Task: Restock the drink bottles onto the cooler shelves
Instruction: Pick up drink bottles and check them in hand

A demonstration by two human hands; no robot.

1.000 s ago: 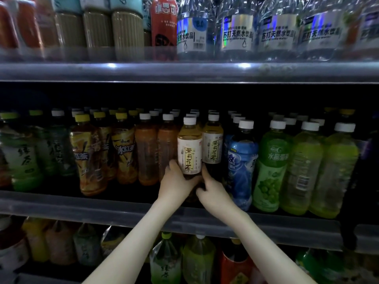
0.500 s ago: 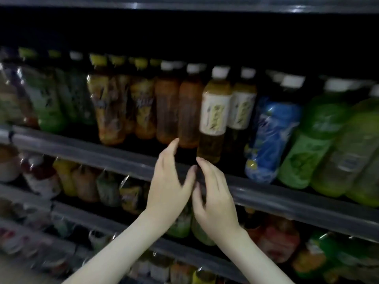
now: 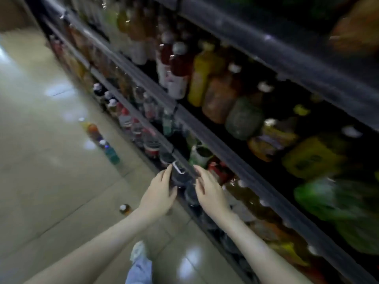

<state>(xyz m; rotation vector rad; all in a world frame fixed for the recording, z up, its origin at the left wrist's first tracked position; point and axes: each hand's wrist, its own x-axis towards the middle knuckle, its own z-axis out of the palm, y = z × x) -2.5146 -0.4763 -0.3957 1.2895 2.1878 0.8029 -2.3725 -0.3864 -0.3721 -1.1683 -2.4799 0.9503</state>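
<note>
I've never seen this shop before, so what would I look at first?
Probably the two bare hands in the middle, the left hand and the right hand, both open and reaching side by side toward the dark bottles low in the cooler. Next, the loose bottles on the shiny floor at the left: an orange bottle, a teal bottle and a small white-capped bottle.
</note>
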